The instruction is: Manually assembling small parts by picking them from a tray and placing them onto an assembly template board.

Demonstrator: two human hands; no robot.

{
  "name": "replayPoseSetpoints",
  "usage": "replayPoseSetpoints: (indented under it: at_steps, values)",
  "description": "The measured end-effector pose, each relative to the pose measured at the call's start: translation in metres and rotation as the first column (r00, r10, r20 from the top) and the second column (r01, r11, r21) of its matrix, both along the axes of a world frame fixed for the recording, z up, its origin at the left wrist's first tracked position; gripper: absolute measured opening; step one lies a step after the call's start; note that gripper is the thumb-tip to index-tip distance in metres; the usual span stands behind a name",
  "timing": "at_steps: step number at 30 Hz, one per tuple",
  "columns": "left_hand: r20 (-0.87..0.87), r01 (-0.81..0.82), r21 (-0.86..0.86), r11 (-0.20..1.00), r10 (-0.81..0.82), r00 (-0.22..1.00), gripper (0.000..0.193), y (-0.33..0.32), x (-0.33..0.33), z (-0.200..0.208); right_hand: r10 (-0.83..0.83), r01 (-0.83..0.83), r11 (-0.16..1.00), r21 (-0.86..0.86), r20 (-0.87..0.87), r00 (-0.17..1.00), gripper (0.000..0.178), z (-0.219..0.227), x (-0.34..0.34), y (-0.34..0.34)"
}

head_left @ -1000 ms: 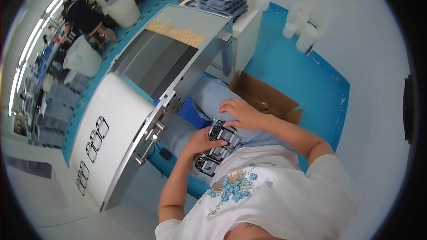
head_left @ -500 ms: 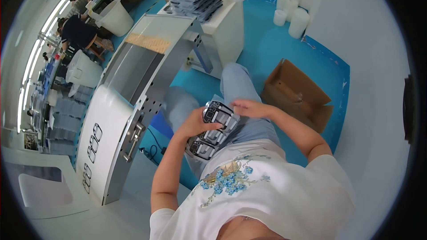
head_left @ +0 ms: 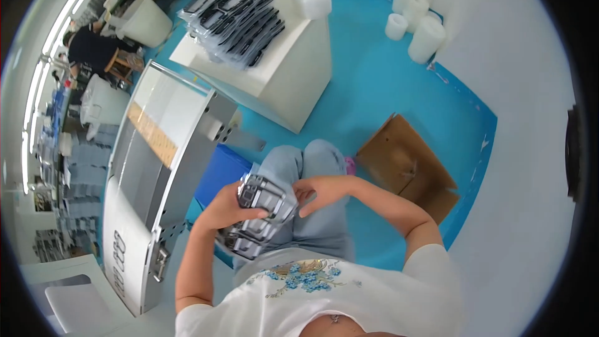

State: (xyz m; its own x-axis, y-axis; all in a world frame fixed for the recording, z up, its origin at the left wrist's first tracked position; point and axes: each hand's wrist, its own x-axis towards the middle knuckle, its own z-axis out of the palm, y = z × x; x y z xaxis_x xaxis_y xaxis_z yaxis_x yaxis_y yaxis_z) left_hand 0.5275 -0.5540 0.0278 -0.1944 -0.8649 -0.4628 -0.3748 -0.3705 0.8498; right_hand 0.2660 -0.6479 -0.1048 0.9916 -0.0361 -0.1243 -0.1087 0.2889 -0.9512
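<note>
My left hand [head_left: 219,210] grips a stack of clear-bagged flat parts [head_left: 257,229] above my lap, its thumb lying across the top. The parts carry black outlines on a pale grey ground; their exact kind does not show. At the stack's right edge is my right hand [head_left: 319,192], its thumb and fingers apart and curved toward the bags. I cannot tell whether the fingertips touch them.
A white cabinet [head_left: 293,81] ahead bears a pile of bagged black frames [head_left: 234,15] and a white roll [head_left: 311,0]. At left stands a conveyor-like machine [head_left: 153,203]. An open cardboard box [head_left: 405,168] lies right; wrap rolls [head_left: 427,39] stand beyond. Co-workers [head_left: 93,50] are far left.
The view has shifted, bringing the cabinet and its pile nearer. My left hand keeps hold of the bagged stack. My right hand has come off its edge slightly, fingers more spread.
</note>
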Motion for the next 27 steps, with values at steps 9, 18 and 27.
replayPoseSetpoints:
  at_steps: [9,18,27]
  values:
    - [0.491,0.072,0.051,0.996,-0.088,0.867,0.078,0.005,0.05,-0.056,-0.428,0.28,0.615,-0.737,-0.014,0.904,0.015,-0.053,-0.044,-0.034]
    - [0.294,-0.13,0.456,0.88,-0.012,0.956,0.071,0.208,-0.021,-0.175,-0.223,-0.071,0.708,-0.702,-0.318,0.921,0.006,0.024,-0.103,-0.069]
    - [0.406,-0.021,0.596,0.803,-0.278,0.87,0.057,0.198,-0.119,-0.237,-0.057,-0.356,0.609,-0.709,-0.487,0.872,0.006,0.029,-0.093,-0.136]
